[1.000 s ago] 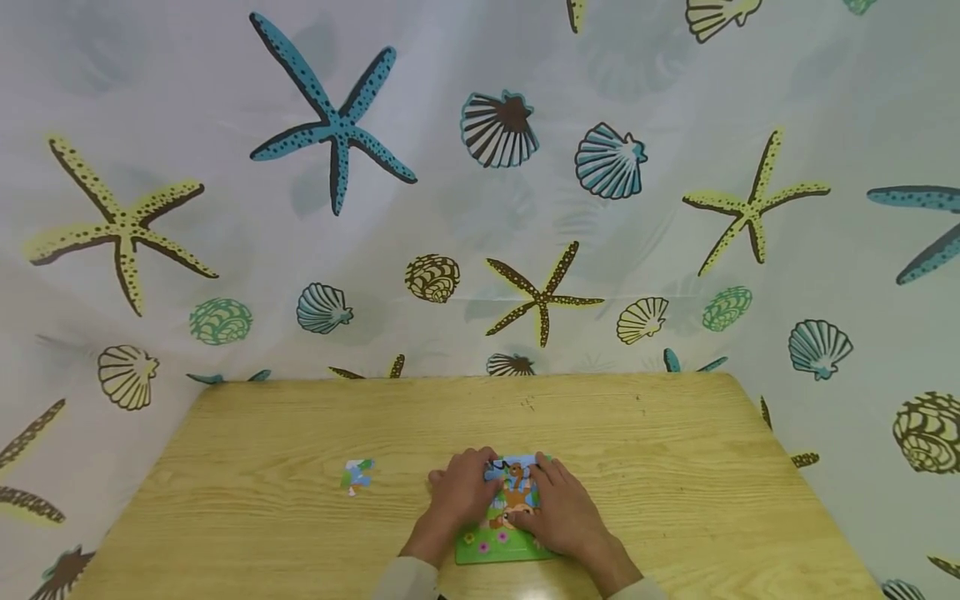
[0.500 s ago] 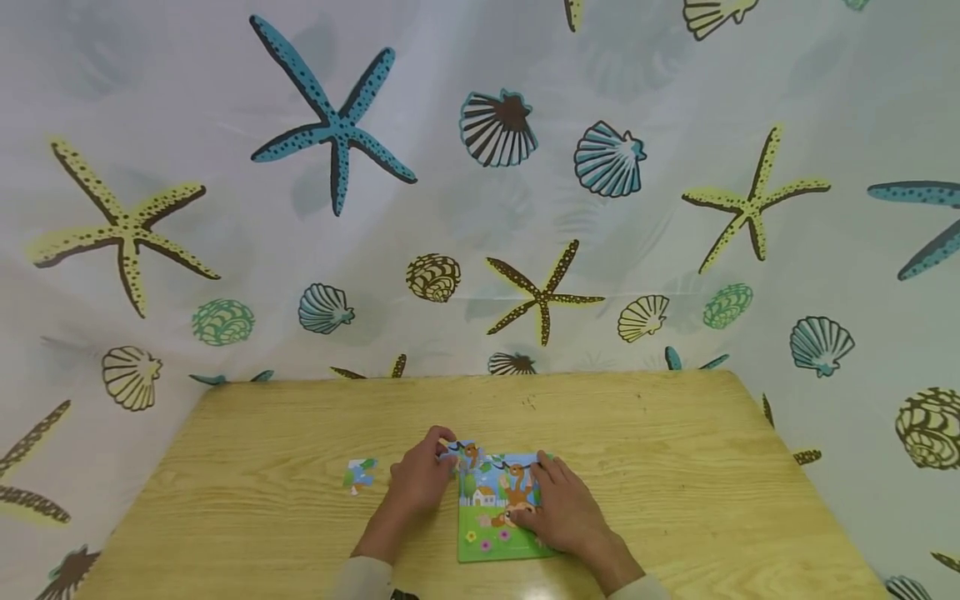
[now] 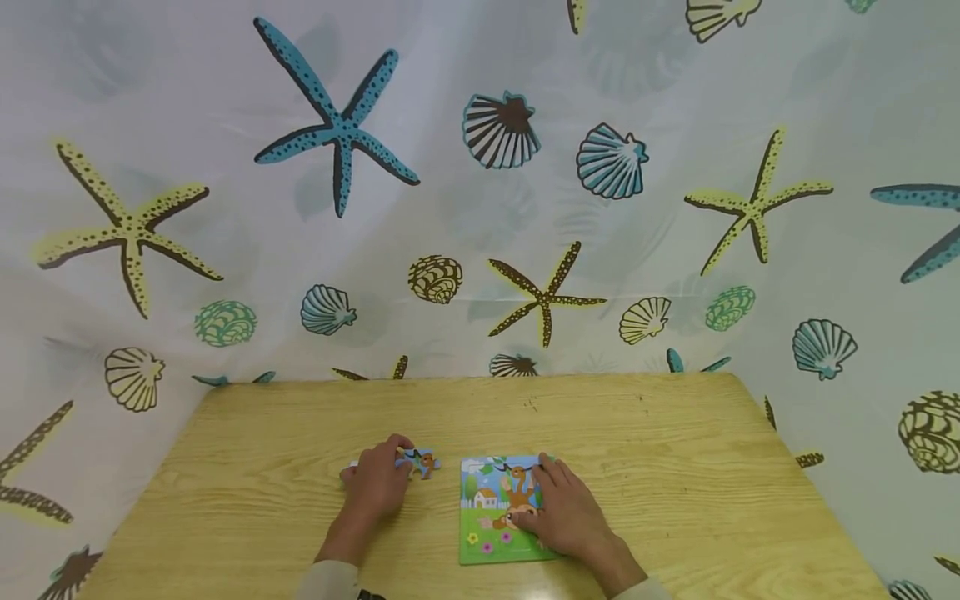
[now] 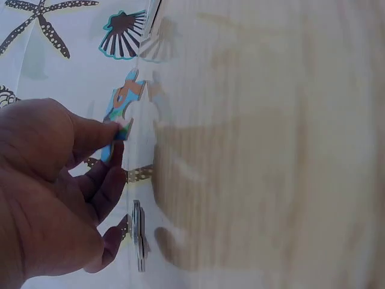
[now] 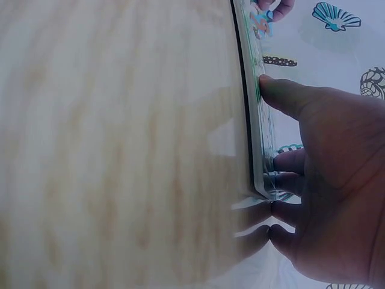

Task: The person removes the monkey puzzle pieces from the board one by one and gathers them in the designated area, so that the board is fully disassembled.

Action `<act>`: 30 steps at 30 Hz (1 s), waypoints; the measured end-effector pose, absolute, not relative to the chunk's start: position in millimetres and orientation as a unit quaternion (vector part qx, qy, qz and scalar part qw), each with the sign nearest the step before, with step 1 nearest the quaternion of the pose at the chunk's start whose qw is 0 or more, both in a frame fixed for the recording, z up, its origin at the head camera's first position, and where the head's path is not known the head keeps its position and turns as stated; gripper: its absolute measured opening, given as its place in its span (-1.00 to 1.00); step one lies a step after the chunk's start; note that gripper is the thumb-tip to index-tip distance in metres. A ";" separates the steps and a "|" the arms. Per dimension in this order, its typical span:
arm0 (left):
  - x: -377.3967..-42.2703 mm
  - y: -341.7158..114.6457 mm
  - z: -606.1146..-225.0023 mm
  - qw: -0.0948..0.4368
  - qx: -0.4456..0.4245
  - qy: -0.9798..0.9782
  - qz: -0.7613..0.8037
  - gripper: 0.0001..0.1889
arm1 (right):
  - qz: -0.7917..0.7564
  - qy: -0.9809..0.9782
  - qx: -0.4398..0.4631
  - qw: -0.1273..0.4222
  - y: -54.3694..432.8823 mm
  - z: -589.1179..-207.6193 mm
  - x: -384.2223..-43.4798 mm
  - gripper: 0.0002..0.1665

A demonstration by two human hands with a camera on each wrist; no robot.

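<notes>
**A left hand [image 3: 377, 479] pinched a jigsaw piece [image 3: 426, 462] while the right hand [image 3: 570, 508] rested on a picture puzzle [image 3: 517, 552]**

A person's two bare hands were at work over a pale wood-grain desk [image 3: 675, 450]. The left hand grasped the jigsaw piece between thumb and fingers, to the left of the picture puzzle and well apart from it. The piece showed a brown animal against blue; whether it touched the desk could not be told. Just beside the left hand's lower fingers, more loose puzzle card [image 4: 138, 235] appeared edge-on, largely hidden by the hand in the head view, so one piece or several could not be told.

The square picture puzzle lay flat near the middle of the desk. Its picture had a small house with an orange roof, a white fence, yellow and pink flowers on green, and brown animals. The right hand, its fingers extended rather than clenched, covered the right side, with the thumb on the picture and the fingers reaching around the far right corner.

Light sleeves [image 3: 330, 579] covered both wrists. Behind and beside the desk hung a white cloth [image 3: 450, 50] printed with starfish and shells.
</notes>
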State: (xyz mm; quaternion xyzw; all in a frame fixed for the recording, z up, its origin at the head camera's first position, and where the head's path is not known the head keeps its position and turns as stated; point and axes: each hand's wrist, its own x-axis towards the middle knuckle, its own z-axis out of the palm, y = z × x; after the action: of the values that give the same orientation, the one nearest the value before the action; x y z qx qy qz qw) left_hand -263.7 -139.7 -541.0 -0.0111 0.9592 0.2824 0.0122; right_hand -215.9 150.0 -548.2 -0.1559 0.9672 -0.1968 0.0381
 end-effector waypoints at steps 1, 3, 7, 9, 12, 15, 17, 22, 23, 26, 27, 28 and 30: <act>-263.0 -141.0 -540.2 0.011 -0.012 0.961 0.276 -0.77 | -0.196 0.967 -0.157 0.038 150.5 -548.2 -215.7 -0.05; -262.3 -143.2 -539.3 0.010 -0.013 0.964 0.264 -0.77 | -0.198 0.967 -0.158 0.039 151.6 -547.7 -215.6 -0.06; -262.9 -147.5 -540.1 0.022 -0.013 0.972 0.232 -0.78 | -0.213 0.964 -0.154 0.048 153.1 -547.3 -214.2 -0.04; -263.2 -149.4 -541.8 0.025 -0.012 0.974 0.223 -0.78 | -0.221 0.962 -0.152 0.051 153.5 -547.7 -213.6 -0.03; -262.1 -151.4 -542.8 0.020 -0.010 0.977 0.214 -0.80 | -0.230 0.960 -0.152 0.051 153.7 -547.9 -213.2 -0.02; -260.7 -150.4 -541.6 0.004 -0.005 0.975 0.221 -0.80 | -0.233 0.959 -0.156 0.045 153.7 -546.5 -213.1 -0.02; -259.5 -147.3 -539.2 -0.009 0.005 0.973 0.232 -0.80 | -0.238 0.958 -0.156 0.043 153.7 -545.7 -212.8 -0.01; -257.8 -132.8 -531.5 -0.049 0.039 0.957 0.282 -0.79 | -0.259 0.955 -0.137 0.042 154.1 -544.2 -211.0 0.05; -257.9 -129.1 -530.8 -0.057 0.044 0.954 0.292 -0.80 | -0.264 0.955 -0.128 0.042 154.6 -544.2 -210.4 0.07; -258.4 -116.6 -531.0 -0.063 0.050 0.949 0.305 -0.84 | -0.264 0.958 -0.103 0.045 157.6 -542.5 -207.7 0.09; -258.5 -112.2 -531.8 -0.060 0.053 0.949 0.305 -0.84 | -0.265 0.958 -0.096 0.046 159.1 -541.9 -206.5 0.09; -258.3 -107.7 -532.5 -0.058 0.056 0.949 0.306 -0.84 | -0.260 0.960 -0.088 0.050 160.9 -541.7 -205.5 0.09; -257.8 -99.1 -535.0 -0.054 0.065 0.949 0.303 -0.83 | -0.247 0.964 -0.080 0.057 164.8 -540.6 -203.4 0.09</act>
State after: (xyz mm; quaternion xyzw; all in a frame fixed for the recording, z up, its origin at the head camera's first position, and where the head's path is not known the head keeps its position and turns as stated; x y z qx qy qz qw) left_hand -257.8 -99.1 -535.0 0.0647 0.9493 0.3029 -0.0540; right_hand -203.4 164.8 -540.6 -0.0801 0.9642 -0.2465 0.0565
